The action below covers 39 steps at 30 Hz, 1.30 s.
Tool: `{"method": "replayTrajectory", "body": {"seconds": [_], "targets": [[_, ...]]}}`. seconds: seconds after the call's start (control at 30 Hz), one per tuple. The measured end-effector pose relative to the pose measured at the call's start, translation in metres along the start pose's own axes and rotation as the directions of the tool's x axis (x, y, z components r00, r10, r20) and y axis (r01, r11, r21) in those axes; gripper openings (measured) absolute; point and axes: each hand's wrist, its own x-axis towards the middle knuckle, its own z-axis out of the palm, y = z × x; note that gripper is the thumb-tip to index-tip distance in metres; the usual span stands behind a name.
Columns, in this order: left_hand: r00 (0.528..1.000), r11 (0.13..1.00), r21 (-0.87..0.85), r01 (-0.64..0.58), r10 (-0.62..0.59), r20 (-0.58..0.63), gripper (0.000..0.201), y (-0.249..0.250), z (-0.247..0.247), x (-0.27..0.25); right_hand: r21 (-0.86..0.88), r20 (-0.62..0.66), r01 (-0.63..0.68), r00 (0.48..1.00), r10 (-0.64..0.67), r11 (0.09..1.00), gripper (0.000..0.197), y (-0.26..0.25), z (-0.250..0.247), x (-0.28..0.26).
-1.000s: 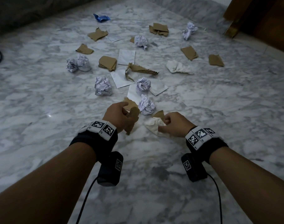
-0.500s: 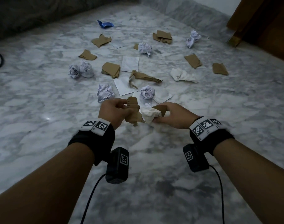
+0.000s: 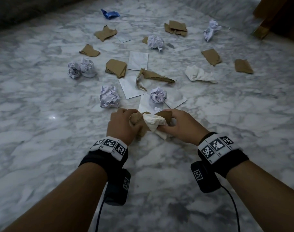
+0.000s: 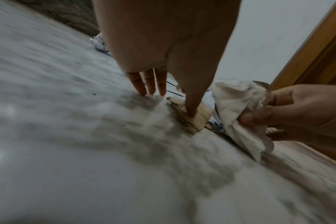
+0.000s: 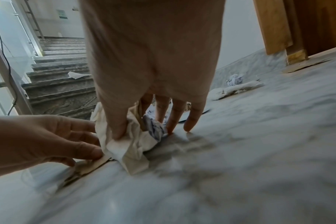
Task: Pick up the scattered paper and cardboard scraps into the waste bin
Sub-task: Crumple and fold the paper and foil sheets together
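head view: both hands busy with scraps

i see my left hand [image 3: 122, 125] curled round a brown cardboard scrap [image 3: 136, 118]. my right hand [image 3: 181, 125] pinches a crumpled white tissue [image 3: 153, 121] and another cardboard piece [image 3: 166, 115], touching the left. more paper balls [image 3: 109, 97] and cardboard litter the marble floor [image 3: 42, 131] beyond.

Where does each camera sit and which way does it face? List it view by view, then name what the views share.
Head: worn on the head, facing forward and down at the marble floor; both forearms, left hand and right hand show.
Left wrist: looks along the left hand at a cardboard scrap; the right hand enters from the right gripping the white tissue.
Right wrist: looks along the right hand toward stairs; the left hand enters from the left.
Shared: all three show the white tissue.
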Motion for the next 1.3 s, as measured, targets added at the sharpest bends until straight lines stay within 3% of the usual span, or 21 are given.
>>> {"method": "replayTrajectory", "body": {"seconds": [0.2,0.33,0.43,0.6,0.7,0.83,0.97,1.1,1.2,1.3], "targets": [[1.000,0.997,-0.067,0.027,-0.027,0.006,0.062,0.007,0.000,0.003,-0.018,-0.041,-0.011,0.999,0.010,1.000,0.031,0.006,0.002,0.003],[0.998,0.994,-0.088,0.070,-0.070,0.004,0.056,0.007,0.006,0.004,-0.017,-0.034,-0.044,0.998,0.044,0.999,0.065,0.006,0.003,0.005],[0.988,0.990,-0.003,0.141,-0.140,0.064,0.054,0.010,0.006,0.004,-0.073,-0.017,-0.071,0.997,0.070,0.995,0.081,0.007,0.004,0.007],[0.973,0.969,0.169,0.179,-0.200,0.114,0.044,0.024,0.004,0.007,-0.090,-0.012,-0.110,0.994,0.109,0.990,0.055,0.008,0.005,0.007],[0.969,0.963,0.173,0.208,-0.226,0.097,0.039,0.025,0.003,0.007,-0.066,-0.045,-0.107,0.993,0.105,0.992,0.077,0.019,0.009,0.007],[0.971,0.978,0.009,0.207,-0.207,0.123,0.037,0.020,-0.001,0.004,-0.001,-0.097,-0.105,0.990,0.105,0.994,0.083,0.019,0.006,-0.002],[0.983,0.962,-0.240,0.128,-0.090,0.162,0.037,0.021,-0.008,0.003,0.060,-0.104,-0.069,0.992,0.075,0.996,0.081,0.021,0.004,-0.007],[0.981,0.950,-0.290,0.113,-0.061,0.184,0.032,0.021,-0.012,0.010,0.120,-0.119,-0.063,0.990,0.077,0.991,0.078,0.026,-0.007,-0.010],[0.965,0.922,-0.349,0.166,-0.080,0.248,0.016,0.026,-0.014,0.018,0.158,-0.134,-0.078,0.986,0.100,0.984,0.079,0.031,-0.024,-0.011],[0.964,0.909,-0.363,0.205,-0.122,0.238,0.015,0.034,-0.011,0.030,0.204,-0.118,-0.082,0.987,0.108,0.976,0.066,0.039,-0.044,-0.005]]}}
